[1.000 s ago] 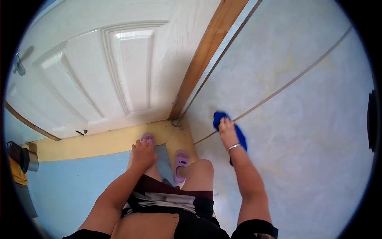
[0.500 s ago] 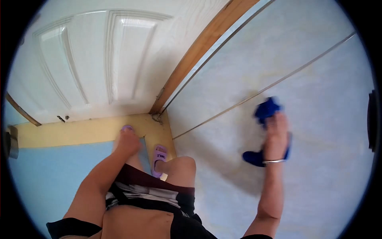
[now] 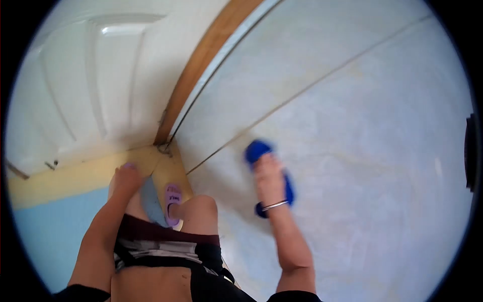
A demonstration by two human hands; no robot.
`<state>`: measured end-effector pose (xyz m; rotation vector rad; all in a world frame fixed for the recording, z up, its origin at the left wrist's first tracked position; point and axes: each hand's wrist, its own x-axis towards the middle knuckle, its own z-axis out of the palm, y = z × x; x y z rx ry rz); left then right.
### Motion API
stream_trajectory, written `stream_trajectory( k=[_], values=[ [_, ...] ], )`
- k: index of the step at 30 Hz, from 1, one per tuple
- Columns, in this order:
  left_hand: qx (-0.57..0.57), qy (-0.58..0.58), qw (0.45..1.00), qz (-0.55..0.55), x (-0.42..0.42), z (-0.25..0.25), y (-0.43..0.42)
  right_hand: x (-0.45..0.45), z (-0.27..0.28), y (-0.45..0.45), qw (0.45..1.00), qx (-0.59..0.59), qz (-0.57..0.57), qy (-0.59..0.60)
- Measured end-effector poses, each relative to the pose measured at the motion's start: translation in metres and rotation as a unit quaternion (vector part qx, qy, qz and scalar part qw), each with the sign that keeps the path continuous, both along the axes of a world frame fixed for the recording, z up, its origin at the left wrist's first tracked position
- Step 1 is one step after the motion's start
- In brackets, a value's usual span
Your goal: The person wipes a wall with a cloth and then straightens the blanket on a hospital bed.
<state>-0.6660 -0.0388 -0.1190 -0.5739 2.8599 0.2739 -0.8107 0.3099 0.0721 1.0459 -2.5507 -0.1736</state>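
Observation:
My right hand (image 3: 269, 176), with a silvery bangle at its wrist, presses a blue cloth (image 3: 259, 149) against the pale marbled wall (image 3: 362, 166). Parts of the cloth stick out above the fingers and on both sides of the wrist. Over by my knee, my left hand (image 3: 127, 178) rests on my leg; its fingers are blurred and no object shows in it. A pink slipper (image 3: 172, 194) is on one foot, and the other foot is mostly hidden behind my left hand.
A white panelled door (image 3: 75, 85) stands at the upper left, beside a brown wooden frame (image 3: 201, 55). Below it lie a yellow floor border (image 3: 60, 176) and a light blue floor area (image 3: 55, 226). A thin dark line crosses the marbled surface diagonally.
My right hand and the blue cloth went right along the marbled surface, then came back left. The view has shifted, so the door and my legs appear farther left. My left hand stays at my leg.

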Motion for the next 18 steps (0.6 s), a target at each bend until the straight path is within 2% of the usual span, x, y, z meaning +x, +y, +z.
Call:
stream_trajectory(
  k=[1,2,3,4,6,7,9,10,12,13,14,16,17,18],
  values=[
    [0.003,0.025,1.000,-0.006,0.003,0.002,0.000,0.012,-0.021,-0.002,0.991,-0.097,0.034,-0.090],
    [0.006,0.047,0.999,-0.012,0.008,0.002,-0.001,0.025,-0.050,0.003,0.994,-0.066,0.005,-0.085],
    [-0.004,0.034,0.999,-0.037,0.010,0.003,-0.004,0.032,-0.073,0.017,0.997,0.035,0.052,-0.039],
    [-0.015,0.019,0.998,-0.063,0.012,0.004,-0.007,0.043,-0.091,0.028,0.994,0.014,0.006,-0.108],
    [-0.044,-0.002,0.996,-0.078,0.011,0.007,-0.008,0.068,-0.074,0.043,0.987,0.117,0.114,0.007],
    [-0.063,-0.031,0.995,-0.071,0.010,0.008,-0.009,0.076,-0.059,0.048,0.988,0.113,0.103,0.012],
    [-0.068,-0.059,0.992,-0.090,0.003,0.009,-0.012,0.088,-0.016,0.049,0.996,0.042,0.079,-0.015],
    [-0.069,-0.095,0.988,-0.100,0.001,0.008,-0.011,0.089,0.010,0.054,0.997,-0.010,0.070,0.020],
    [-0.072,-0.095,0.985,-0.124,-0.005,-0.013,-0.016,0.102,0.098,0.055,0.993,0.031,0.035,0.104],
    [-0.076,-0.095,0.982,-0.145,-0.008,-0.020,-0.016,0.102,0.122,0.073,0.977,0.038,0.043,0.206],
    [-0.077,-0.096,0.981,-0.150,-0.011,-0.018,-0.016,0.108,0.158,0.080,0.965,0.044,-0.003,0.259],
    [-0.051,-0.116,0.981,-0.147,-0.017,-0.010,-0.015,0.111,0.228,0.109,0.892,0.032,-0.073,0.445],
    [-0.048,-0.117,0.980,-0.151,-0.019,-0.014,-0.017,0.122,0.271,0.109,0.849,0.058,-0.146,0.504],
    [-0.054,-0.124,0.978,-0.159,-0.021,-0.020,-0.022,0.127,0.304,0.127,0.814,0.001,-0.189,0.549]
  ],
)
